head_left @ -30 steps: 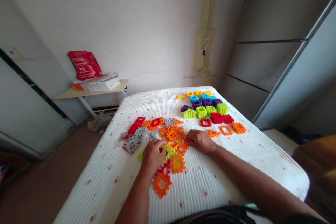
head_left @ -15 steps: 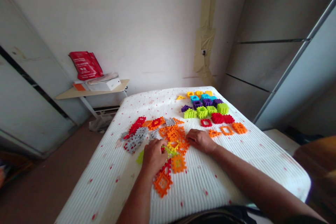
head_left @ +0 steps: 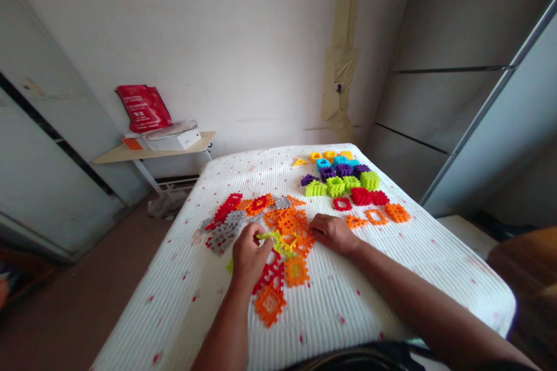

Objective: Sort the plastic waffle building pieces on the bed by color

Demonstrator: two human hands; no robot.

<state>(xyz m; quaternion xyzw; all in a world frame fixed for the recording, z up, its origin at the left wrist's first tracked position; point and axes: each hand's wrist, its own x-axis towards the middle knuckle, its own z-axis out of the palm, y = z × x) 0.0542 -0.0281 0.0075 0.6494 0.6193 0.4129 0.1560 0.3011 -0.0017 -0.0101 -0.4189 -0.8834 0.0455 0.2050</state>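
Note:
My left hand (head_left: 250, 255) is over the near-left side of the pile, thumb and fingers closed on a lime-green building tile (head_left: 263, 236), mostly hidden by the fingers. Just beneath it lie red toothed tiles (head_left: 274, 273), with an orange square tile (head_left: 270, 304) at the near end. My right hand (head_left: 333, 233) rests at the right edge of the orange tiles (head_left: 290, 223), its fingers curled down against them; what they hold, if anything, is hidden. A yellow tile (head_left: 289, 240) lies between the hands. Grey tiles (head_left: 226, 232) are left of my left hand.
Sorted rows stand at the back right: yellow (head_left: 329, 156), blue (head_left: 322, 163), purple (head_left: 343, 170), lime-green (head_left: 335, 186) and red pieces (head_left: 361, 196). An orange block (head_left: 397, 213) sits right of my right hand. A side table (head_left: 117, 154) holds a red bag (head_left: 141, 107).
My left hand has lifted slightly and shifted left, now with a lime-green tile pinched in its fingers. More of the red tiles beneath shows. My right hand has stayed put.

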